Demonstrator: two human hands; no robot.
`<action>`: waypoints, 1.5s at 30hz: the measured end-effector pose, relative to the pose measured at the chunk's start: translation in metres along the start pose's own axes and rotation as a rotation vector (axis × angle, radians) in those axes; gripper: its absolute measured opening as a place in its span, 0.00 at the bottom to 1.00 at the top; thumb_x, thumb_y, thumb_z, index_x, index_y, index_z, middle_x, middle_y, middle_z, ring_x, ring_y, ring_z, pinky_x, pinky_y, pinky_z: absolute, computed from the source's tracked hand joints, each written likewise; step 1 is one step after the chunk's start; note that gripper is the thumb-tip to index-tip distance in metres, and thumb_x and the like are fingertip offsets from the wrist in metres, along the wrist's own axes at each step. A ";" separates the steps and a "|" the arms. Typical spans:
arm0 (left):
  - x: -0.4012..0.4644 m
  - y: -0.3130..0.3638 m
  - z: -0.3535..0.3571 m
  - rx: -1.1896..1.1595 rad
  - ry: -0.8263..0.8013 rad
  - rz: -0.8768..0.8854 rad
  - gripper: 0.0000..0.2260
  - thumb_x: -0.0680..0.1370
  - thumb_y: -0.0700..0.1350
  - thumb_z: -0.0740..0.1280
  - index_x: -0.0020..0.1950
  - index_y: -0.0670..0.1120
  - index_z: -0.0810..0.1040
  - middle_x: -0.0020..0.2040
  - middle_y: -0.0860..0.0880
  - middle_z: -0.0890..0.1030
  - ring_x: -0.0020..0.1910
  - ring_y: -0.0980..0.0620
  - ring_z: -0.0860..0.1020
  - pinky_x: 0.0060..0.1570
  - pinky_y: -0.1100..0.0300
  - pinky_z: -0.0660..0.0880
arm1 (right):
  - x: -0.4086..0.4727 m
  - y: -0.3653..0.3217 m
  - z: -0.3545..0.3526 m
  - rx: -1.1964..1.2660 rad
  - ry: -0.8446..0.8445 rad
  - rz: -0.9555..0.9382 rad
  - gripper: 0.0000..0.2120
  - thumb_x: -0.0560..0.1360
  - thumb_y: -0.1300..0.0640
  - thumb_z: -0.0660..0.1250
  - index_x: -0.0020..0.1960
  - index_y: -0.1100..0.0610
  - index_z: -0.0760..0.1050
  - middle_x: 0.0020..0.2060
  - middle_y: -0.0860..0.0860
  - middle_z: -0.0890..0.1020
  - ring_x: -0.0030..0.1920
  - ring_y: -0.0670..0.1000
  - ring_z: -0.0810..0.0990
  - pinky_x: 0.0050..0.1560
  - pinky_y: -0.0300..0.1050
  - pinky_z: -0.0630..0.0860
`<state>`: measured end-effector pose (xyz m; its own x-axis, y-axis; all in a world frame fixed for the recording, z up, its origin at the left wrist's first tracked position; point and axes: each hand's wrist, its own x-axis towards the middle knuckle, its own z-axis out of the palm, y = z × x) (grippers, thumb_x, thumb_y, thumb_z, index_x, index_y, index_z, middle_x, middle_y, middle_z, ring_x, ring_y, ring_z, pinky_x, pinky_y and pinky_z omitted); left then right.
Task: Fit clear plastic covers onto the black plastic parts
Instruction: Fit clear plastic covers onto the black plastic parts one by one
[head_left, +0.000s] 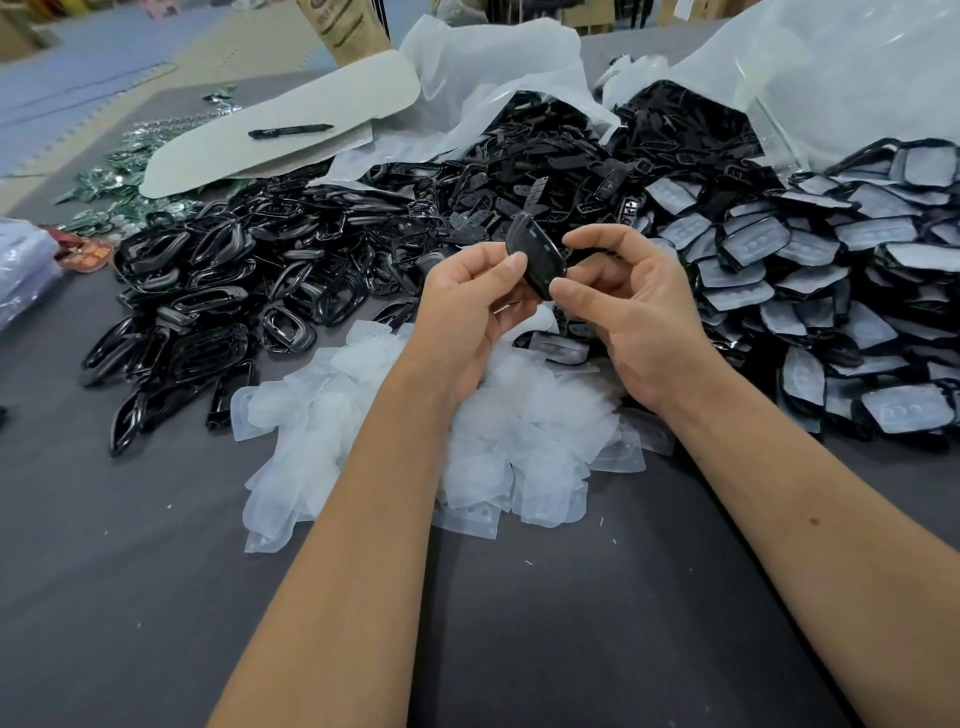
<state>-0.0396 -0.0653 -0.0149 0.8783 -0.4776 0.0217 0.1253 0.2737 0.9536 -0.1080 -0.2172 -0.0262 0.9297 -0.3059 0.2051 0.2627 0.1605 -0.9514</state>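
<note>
Both hands hold one black plastic part (535, 249) up above the table, tilted on edge. My left hand (467, 306) pinches its left edge with thumb and fingers. My right hand (623, 306) pinches its lower right edge, index finger curled over the top. A heap of loose clear plastic covers (395, 415) lies under my wrists. Black frames (208, 291) are piled at the left. Black parts with clear covers on them (831, 291) are stacked at the right. I cannot tell whether a clear cover sits on the held part.
The dark grey table (130, 571) stretches toward me. An open clear bag spilling black parts (550, 140) lies behind, with a second bag (831, 78) at the back right. A pale sheet (291, 119) carries a black pen (291, 131). Green pieces (119, 171) lie at the far left.
</note>
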 end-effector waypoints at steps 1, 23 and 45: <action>0.000 0.000 0.000 0.001 0.000 -0.006 0.07 0.84 0.36 0.63 0.50 0.40 0.80 0.45 0.42 0.82 0.43 0.50 0.78 0.42 0.62 0.79 | 0.000 0.000 0.000 0.017 -0.009 0.026 0.17 0.75 0.70 0.74 0.60 0.58 0.79 0.36 0.49 0.82 0.41 0.50 0.81 0.52 0.45 0.81; -0.003 0.010 -0.004 0.203 -0.079 0.025 0.06 0.82 0.35 0.67 0.57 0.43 0.78 0.42 0.45 0.86 0.40 0.50 0.83 0.47 0.59 0.81 | 0.001 -0.029 -0.014 -0.291 -0.022 -0.057 0.15 0.74 0.71 0.75 0.59 0.61 0.82 0.40 0.53 0.87 0.41 0.49 0.86 0.49 0.43 0.83; 0.035 -0.025 0.170 1.107 -0.088 0.388 0.21 0.74 0.33 0.66 0.67 0.44 0.78 0.61 0.43 0.80 0.63 0.45 0.76 0.62 0.52 0.74 | 0.011 -0.090 -0.146 -1.539 0.449 -0.034 0.16 0.79 0.68 0.65 0.57 0.54 0.86 0.55 0.59 0.85 0.67 0.60 0.74 0.67 0.61 0.74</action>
<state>-0.0907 -0.2308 0.0127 0.7294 -0.5894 0.3474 -0.6506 -0.4406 0.6185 -0.1591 -0.3724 0.0278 0.7086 -0.5722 0.4129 -0.4750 -0.8195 -0.3204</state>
